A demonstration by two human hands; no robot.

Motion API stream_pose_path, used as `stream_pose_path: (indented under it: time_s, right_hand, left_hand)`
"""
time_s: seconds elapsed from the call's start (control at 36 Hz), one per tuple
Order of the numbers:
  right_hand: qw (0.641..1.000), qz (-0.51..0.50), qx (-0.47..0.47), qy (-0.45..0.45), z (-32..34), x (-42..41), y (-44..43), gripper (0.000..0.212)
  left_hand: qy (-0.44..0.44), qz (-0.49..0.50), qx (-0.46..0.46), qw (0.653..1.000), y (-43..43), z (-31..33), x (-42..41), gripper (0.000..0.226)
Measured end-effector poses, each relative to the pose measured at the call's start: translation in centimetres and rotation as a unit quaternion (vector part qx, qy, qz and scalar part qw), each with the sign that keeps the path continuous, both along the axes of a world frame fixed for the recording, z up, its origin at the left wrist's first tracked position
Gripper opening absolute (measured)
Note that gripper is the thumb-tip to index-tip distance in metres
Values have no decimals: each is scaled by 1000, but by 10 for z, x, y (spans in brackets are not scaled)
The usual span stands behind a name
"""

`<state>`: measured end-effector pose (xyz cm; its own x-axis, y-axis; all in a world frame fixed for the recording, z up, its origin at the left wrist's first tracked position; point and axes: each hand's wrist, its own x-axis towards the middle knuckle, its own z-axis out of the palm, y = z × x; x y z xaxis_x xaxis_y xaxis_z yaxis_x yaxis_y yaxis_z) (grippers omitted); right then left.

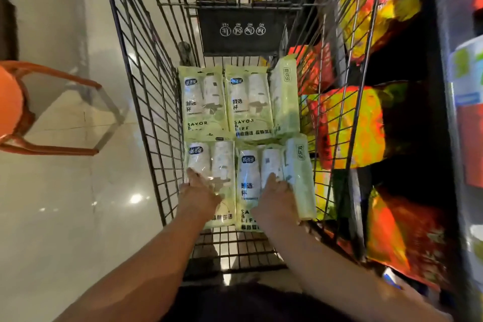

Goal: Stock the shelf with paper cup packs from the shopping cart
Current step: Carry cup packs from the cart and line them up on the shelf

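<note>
Head view, hands [200, 195] [277, 198] stretched onto cup packs [248, 180]

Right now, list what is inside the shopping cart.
Six green paper cup packs in two rows; left hand and right hand touch the near row. Anything beneath the packs is covered.

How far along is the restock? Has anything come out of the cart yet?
Done: nothing that shows; the shelf here holds snack bags, no cup packs. In hand: the left hand lies flat on the near-left pack, the right hand reaches between the near-middle pack and the on-edge pack; its grip is unclear, nothing lifted. Left: all six packs visible in the cart.
</note>
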<state>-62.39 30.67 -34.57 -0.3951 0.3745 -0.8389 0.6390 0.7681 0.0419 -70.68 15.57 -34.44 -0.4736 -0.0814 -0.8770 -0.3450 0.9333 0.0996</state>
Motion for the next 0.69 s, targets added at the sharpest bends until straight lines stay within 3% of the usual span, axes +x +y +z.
stream_pose_path:
  time_s: [0.22, 0.36, 0.5, 0.56, 0.69]
  right_hand:
    - [998, -40, 55, 15, -15, 1, -10, 106]
    - [995, -85, 47, 36, -14, 0, 6, 133]
    - [990, -135, 25, 14, -15, -11, 17, 151]
    - [988, -154, 28, 16, -18, -13, 18, 149]
    - [974, -221, 39, 31, -19, -16, 27, 116]
  left_hand:
    - [-7, 103, -37, 994, 16, -15, 1, 126]
    - [-27, 111, -46, 992, 21, -15, -8, 127]
    - [8, 145, -44, 988, 22, -12, 2, 124]
    - [14, 141, -55, 988, 25, -7, 7, 116]
    - [66, 175, -71, 980, 30, 3, 16, 124]
